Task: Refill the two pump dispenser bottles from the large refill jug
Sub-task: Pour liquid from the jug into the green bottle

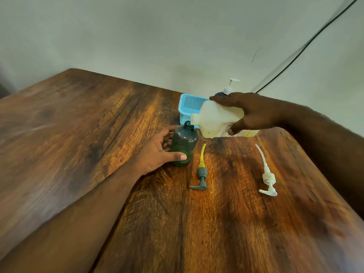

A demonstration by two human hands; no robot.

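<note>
A dark translucent green bottle [183,144] stands upright on the wooden table [78,123], its neck open and a little liquid at its bottom. My left hand [157,152] grips it from the left side. My right hand [250,113] holds the whitish refill jug [214,119] tipped on its side, with the jug's mouth just above the bottle's neck. The grey pump head [201,174] with a yellow tube lies on the table in front of the bottle. A white pump head [267,174] lies further right.
A light blue perforated basket [190,107] stands behind the jug. A dark bottle with a white pump [229,88] rises behind my right hand, mostly hidden. A black cable [307,46] runs down the pale wall. The table's right edge is close to my right forearm.
</note>
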